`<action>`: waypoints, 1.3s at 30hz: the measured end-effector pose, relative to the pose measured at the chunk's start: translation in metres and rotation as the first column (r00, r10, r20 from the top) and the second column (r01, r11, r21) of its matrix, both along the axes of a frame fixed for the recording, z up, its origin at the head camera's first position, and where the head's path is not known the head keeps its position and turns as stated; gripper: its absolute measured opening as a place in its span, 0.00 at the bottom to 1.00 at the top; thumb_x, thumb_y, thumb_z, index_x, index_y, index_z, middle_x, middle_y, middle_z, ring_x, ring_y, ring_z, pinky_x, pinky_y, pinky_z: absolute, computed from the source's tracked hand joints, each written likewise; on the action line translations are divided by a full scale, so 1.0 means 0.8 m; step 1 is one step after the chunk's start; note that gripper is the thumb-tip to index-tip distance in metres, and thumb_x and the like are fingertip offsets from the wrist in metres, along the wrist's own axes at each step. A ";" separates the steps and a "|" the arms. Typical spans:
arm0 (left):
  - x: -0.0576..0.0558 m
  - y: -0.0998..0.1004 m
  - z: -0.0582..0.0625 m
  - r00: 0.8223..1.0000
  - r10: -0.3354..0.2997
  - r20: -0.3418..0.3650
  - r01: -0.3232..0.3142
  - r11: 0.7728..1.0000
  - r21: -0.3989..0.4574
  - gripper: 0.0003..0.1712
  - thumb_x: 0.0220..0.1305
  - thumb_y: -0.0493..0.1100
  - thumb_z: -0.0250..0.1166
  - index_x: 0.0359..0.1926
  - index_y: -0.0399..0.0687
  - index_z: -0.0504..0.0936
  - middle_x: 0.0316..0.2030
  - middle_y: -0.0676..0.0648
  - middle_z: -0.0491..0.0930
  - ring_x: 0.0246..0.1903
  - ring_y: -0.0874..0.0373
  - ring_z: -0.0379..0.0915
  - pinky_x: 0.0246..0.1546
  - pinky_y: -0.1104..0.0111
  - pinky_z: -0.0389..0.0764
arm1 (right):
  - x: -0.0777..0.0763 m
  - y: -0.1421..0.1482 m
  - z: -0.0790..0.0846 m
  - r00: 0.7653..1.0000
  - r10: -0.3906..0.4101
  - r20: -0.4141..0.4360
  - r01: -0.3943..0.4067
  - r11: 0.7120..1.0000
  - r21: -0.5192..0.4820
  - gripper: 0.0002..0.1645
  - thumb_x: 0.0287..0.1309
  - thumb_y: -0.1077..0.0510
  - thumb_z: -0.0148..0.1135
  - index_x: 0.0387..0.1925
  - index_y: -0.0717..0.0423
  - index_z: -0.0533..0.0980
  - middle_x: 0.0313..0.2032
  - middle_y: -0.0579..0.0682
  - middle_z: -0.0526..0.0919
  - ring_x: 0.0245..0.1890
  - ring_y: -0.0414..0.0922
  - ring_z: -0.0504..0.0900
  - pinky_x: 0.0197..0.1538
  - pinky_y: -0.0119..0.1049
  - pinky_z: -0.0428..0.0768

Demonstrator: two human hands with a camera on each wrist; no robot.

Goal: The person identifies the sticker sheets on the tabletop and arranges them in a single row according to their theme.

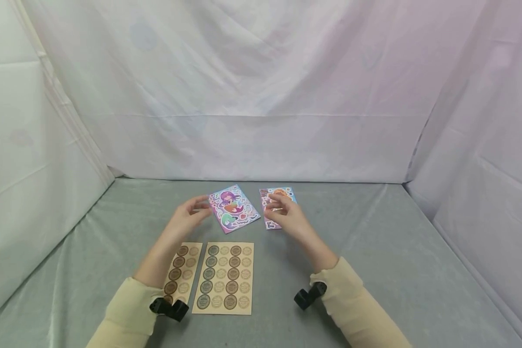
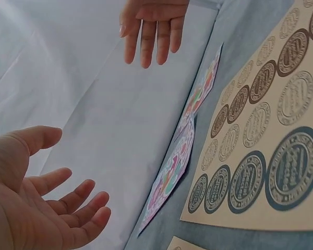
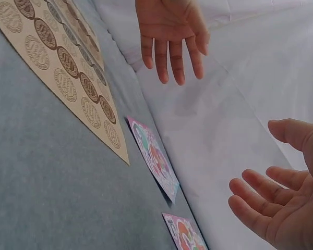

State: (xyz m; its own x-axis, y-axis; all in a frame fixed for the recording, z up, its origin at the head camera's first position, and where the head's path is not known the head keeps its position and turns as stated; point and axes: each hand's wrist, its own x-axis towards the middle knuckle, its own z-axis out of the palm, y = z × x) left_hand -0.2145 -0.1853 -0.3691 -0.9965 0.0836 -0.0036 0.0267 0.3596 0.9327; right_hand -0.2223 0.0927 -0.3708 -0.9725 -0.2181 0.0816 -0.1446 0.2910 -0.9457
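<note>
Both hands hover above the table with fingers loosely bent and nothing in them. In the head view my left hand is beside the left edge of a purple mermaid sticker sheet, which lies tilted. My right hand hangs over a second colourful sticker sheet and hides part of it. Closer to me lies a tan sheet of round seal stickers. Another tan sticker sheet is to its left, partly covered by the left forearm. The left wrist view shows the left palm apart from the sheets.
A grey cloth covers the table. White curtains stand at the back and along both sides. Each wrist wears a small black camera, one on the left sleeve and one on the right.
</note>
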 end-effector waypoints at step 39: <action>-0.038 0.018 -0.043 0.976 0.198 0.093 -0.209 0.969 0.133 0.45 0.61 0.46 0.67 0.74 0.47 0.53 0.69 0.38 0.57 0.66 0.40 0.56 0.65 0.49 0.60 | -0.055 -0.040 -0.052 0.995 -0.029 -0.091 0.036 0.996 0.077 0.37 0.59 0.56 0.66 0.67 0.59 0.65 0.59 0.58 0.74 0.58 0.55 0.73 0.58 0.49 0.74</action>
